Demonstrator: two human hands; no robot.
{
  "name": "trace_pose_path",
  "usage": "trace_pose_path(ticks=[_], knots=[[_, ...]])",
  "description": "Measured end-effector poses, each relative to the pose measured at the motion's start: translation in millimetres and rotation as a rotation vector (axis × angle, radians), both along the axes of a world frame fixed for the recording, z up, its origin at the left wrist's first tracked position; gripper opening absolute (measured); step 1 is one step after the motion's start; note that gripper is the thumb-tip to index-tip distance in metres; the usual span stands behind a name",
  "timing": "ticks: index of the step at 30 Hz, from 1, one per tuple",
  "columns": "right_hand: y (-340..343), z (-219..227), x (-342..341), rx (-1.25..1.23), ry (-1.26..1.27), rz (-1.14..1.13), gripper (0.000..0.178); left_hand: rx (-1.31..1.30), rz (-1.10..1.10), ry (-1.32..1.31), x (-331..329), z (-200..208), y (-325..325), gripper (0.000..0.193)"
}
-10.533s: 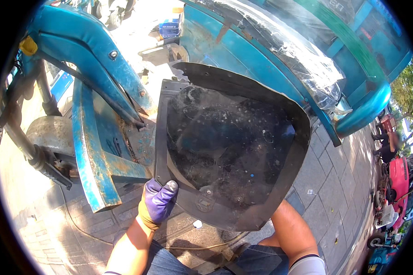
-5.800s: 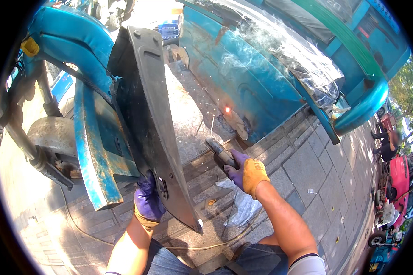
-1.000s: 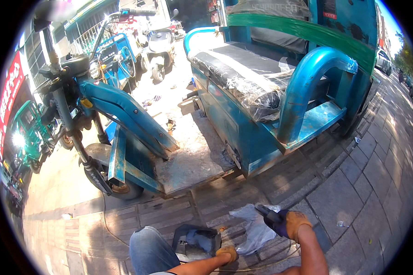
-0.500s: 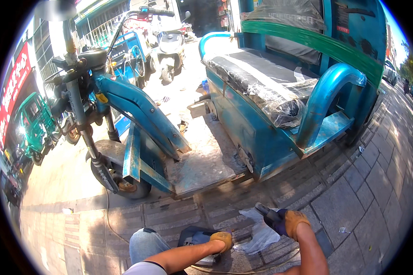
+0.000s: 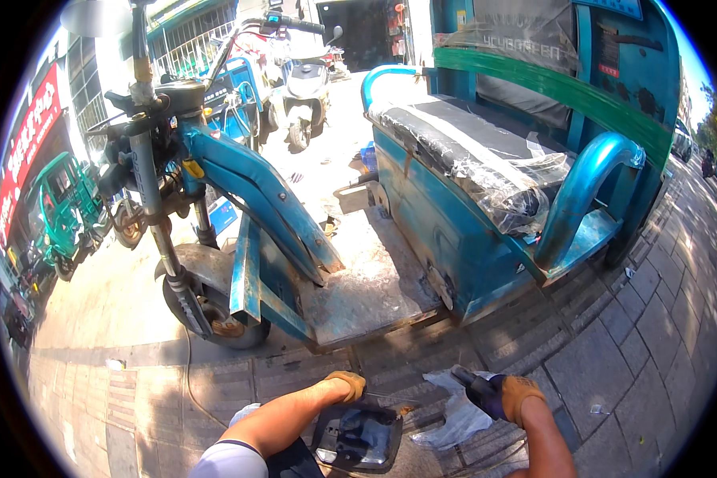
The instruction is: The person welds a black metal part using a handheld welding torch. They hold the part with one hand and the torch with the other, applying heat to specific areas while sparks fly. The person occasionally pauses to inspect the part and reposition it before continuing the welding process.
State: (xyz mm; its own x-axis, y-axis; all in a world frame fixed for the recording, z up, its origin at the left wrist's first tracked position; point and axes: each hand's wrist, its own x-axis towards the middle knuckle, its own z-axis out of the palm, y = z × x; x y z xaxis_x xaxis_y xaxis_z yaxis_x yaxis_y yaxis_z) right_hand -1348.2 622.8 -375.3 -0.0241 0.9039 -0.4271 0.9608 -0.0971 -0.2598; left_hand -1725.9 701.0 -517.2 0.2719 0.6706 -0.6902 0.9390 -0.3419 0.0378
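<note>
Low at the centre, my left hand (image 5: 349, 386) in a tan work glove is closed. A thin rod (image 5: 390, 397) seems to run rightward from its fingers. My right hand (image 5: 519, 398), in a tan and dark glove, grips a black tool (image 5: 478, 388) that looks like a welding electrode holder, its blunt tip pointing up and left. Beneath the tool a crumpled whitish plastic sheet (image 5: 454, 418) lies on the paving. Below my left hand rests a black, shallow tray-like piece (image 5: 360, 438) with a shiny grey middle; its kind is unclear.
Ahead stands a blue cargo tricycle with a flat footboard (image 5: 366, 307), a front wheel (image 5: 223, 319) and a plastic-wrapped black seat (image 5: 478, 143). A thin cable (image 5: 190, 382) trails over the paving at left. Farther back are a white scooter (image 5: 303, 92) and a green three-wheeler (image 5: 64, 211).
My left hand has moved up and left, off the black tray-like piece, uncovering it; the thin rod now shows. My right hand with the tool has shifted slightly right and down. The view has shifted slightly.
</note>
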Motion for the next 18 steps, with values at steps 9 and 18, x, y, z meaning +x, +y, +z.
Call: trace_pose_path(ticks=[9,18], knots=[[-1,2,3,-0.005,-0.04,0.08,0.041,0.03,-0.108,-0.09,11,-11,-3,0.018],[-1,-3,13,-0.063,-0.115,0.131,0.033,0.062,-0.024,-0.037,12,-45,12,0.015]])
